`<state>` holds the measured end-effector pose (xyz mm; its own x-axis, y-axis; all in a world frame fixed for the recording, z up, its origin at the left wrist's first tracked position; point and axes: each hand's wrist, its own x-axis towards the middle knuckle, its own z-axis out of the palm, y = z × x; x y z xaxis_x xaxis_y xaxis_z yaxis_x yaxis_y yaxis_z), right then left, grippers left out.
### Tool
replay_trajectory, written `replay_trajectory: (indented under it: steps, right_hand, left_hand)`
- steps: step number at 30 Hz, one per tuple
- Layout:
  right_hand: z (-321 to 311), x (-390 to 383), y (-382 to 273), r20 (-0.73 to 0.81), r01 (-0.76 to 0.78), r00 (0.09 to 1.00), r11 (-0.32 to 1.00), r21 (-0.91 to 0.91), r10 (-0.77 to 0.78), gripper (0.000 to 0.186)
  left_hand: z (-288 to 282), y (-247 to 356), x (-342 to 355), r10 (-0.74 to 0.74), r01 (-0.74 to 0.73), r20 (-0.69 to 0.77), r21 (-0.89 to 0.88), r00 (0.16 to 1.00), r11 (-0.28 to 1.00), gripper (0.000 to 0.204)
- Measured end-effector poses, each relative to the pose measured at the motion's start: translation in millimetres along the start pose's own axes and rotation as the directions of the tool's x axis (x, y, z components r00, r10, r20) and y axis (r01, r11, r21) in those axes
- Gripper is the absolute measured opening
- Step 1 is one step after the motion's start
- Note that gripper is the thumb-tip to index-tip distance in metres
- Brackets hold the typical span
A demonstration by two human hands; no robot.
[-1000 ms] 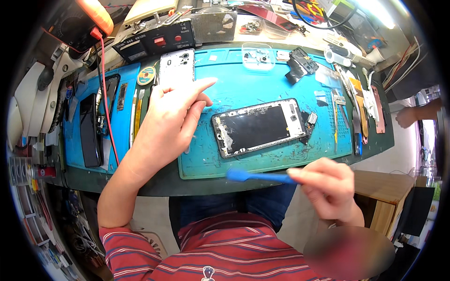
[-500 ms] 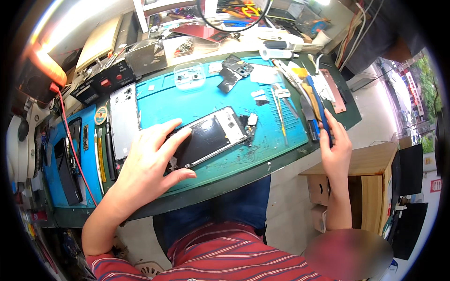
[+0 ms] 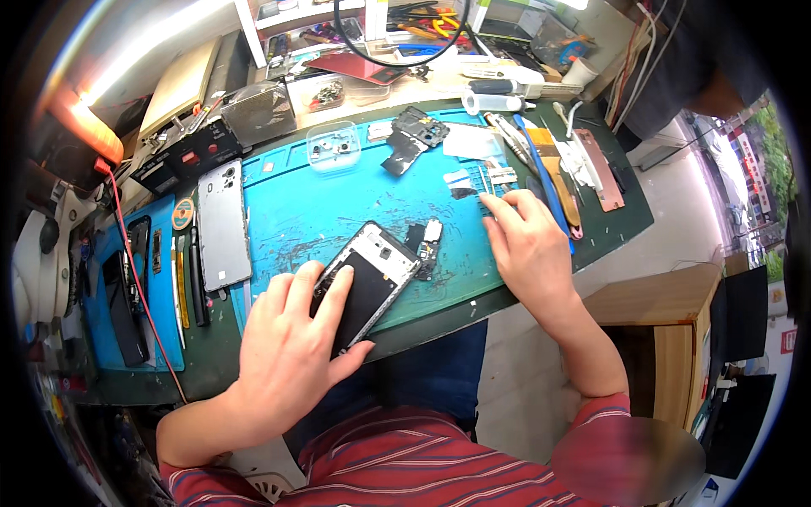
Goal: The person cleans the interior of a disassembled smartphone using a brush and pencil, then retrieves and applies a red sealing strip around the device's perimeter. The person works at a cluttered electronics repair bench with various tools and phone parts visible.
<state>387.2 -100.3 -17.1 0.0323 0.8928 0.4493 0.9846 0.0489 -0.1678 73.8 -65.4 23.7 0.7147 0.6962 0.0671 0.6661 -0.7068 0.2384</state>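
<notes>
A partly dismantled smartphone (image 3: 372,270), black with a silvery panel near its top, lies tilted on the blue work mat (image 3: 321,198). My left hand (image 3: 291,346) grips its lower end, fingers across the phone and thumb by the near edge. A small dark phone part (image 3: 427,249) lies against its right side. My right hand (image 3: 536,249) is over the mat's right part, thumb and forefinger apart beside thin tools (image 3: 484,179). The hand hides their lower ends; contact cannot be made out. Right of it lie a blue-handled tool (image 3: 545,173) and a wooden-handled brush (image 3: 553,173).
A silver phone back (image 3: 224,224) lies left of the mat's working area. A clear box of small parts (image 3: 333,148) and a dark phone part (image 3: 414,139) lie farther back. A red cable (image 3: 139,283) crosses the left side. Another person (image 3: 710,76) is at the far right.
My left hand has drawn the phone nearer and turned it more upright in the picture. My right hand has let go of the blue-handled tool and moved left to the thin tools.
</notes>
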Motion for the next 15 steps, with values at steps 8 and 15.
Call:
replay_trajectory:
  steps: [8, 15]
  right_hand:
    - [-28, 7, 19, 0.3, -0.426, 0.897, 0.454, 0.783, 0.325, 0.034]
    - [-47, -24, -34, 0.569, -0.436, 0.674, 0.369, 0.821, -0.47, 0.04]
  left_hand:
    - [1, -3, -3, 0.072, -0.087, -0.133, -0.106, 0.989, 0.991, 0.081]
    - [7, -2, 3, 0.34, -0.392, -0.254, -0.192, 0.905, 0.9, 0.045]
